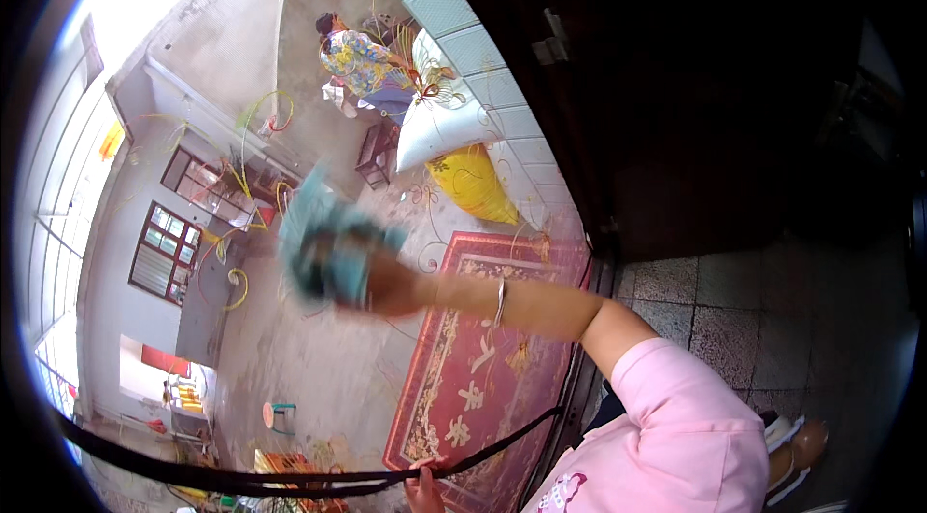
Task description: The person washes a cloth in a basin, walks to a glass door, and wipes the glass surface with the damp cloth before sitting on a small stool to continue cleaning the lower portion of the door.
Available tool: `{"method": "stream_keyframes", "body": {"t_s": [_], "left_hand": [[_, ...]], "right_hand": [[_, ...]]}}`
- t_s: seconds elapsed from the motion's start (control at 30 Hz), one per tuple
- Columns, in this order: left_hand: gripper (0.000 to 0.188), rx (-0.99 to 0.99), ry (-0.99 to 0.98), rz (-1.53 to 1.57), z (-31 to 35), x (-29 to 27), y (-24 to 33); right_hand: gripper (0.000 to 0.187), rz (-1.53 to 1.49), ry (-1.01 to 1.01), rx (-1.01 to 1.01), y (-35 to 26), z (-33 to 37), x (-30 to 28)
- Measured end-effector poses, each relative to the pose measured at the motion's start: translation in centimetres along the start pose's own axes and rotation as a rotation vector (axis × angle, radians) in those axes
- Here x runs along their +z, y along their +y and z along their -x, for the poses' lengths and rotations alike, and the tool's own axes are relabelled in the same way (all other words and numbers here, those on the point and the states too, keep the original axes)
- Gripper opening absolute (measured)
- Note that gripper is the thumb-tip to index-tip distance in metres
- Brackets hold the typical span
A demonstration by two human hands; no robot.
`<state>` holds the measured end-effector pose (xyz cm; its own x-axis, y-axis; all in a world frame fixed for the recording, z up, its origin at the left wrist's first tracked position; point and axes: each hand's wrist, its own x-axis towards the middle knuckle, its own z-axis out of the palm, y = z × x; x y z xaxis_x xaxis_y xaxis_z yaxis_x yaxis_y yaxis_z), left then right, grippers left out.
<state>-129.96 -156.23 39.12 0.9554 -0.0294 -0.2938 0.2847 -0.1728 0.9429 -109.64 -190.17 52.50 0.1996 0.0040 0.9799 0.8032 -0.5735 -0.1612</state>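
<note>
My right hand (391,286) is raised at the end of my outstretched arm, closed on a teal cloth (317,233). Motion smears the cloth and the fingers. The cloth lies in front of a see-through pane patterned with thin coloured curls and a flower motif (237,180); whether it touches the pane I cannot tell. Low in the picture, my left hand (425,489) has its fingers around a thin black bar (319,484) that curves across the view. Part of that hand is cut off by the lower edge.
A red patterned mat (463,349) lies beyond the pane. Farther off, a person in a floral top (357,64) bends beside a white sack (444,131) and a yellow sack (473,185). A small stool (280,416) stands at lower left. Dark door panels (676,107) rise at right.
</note>
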Motion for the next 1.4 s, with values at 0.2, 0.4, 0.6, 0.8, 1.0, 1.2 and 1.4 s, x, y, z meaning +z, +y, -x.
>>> {"method": "stream_keyframes", "body": {"t_s": [0.2, 0.4, 0.6, 0.8, 1.0, 1.2, 1.4], "left_hand": [[0.027, 0.375, -0.121, 0.050, 0.2, 1.8, 0.9], [0.029, 0.416, -0.146, -0.171, 4.5, 4.2, 3.6], [0.019, 0.571, -0.046, -0.150, 5.4, 5.7, 3.3], [0.019, 0.554, -0.027, -0.036, 7.2, 4.6, 2.0], [0.025, 0.547, -0.010, -0.046, 5.2, 6.8, 0.7], [0.016, 0.378, 0.134, -0.066, 2.6, 6.6, -2.6], [0.016, 0.246, 0.096, -0.094, 3.8, 7.2, -1.7]], "right_hand": [[0.067, -0.098, -0.632, -0.182, -11.4, 11.1, 2.0], [0.050, 0.107, 0.367, 0.965, -3.1, 22.4, 7.7], [0.075, -0.961, 0.226, 2.061, -15.1, 39.6, 10.6], [0.067, -1.378, 0.210, 1.939, -25.6, 26.0, 5.2], [0.070, -1.338, 0.426, 1.739, -20.6, 24.5, 4.2], [0.034, -1.249, 0.384, 1.778, -19.8, 22.4, 4.9], [0.076, -0.853, 0.348, 1.824, -7.5, 22.4, 6.6]]}}
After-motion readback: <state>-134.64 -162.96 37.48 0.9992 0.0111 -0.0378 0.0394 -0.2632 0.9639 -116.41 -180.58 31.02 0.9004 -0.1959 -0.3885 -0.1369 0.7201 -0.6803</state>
